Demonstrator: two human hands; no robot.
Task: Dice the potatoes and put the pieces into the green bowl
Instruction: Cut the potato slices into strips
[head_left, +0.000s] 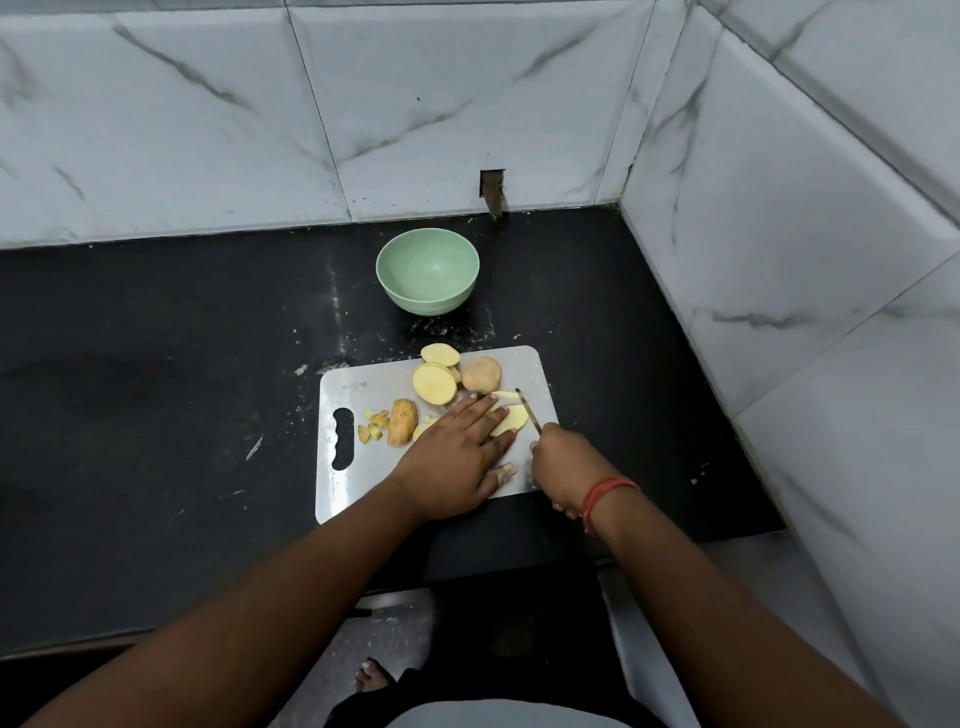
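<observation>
A steel cutting board (363, 499) lies on the black counter. My left hand (454, 457) presses flat, fingers straight, on a pale potato slice (511, 418) near the board's right side. My right hand (563, 462) grips a knife (527, 409) whose blade stands at the slice's right edge. Farther back lie round potato slices (435, 383), another slice (440, 354) and an unpeeled potato piece (481, 375). At the left sit a brown-skinned potato piece (403, 428) and a few small diced bits (373, 426). The green bowl (427, 270) stands empty behind the board.
The black counter (156, 364) runs left from the board; white marble-tiled walls (779, 234) close it in at the back and right. A small dark hole (492, 189) is in the back wall. The counter's front edge lies just below the board.
</observation>
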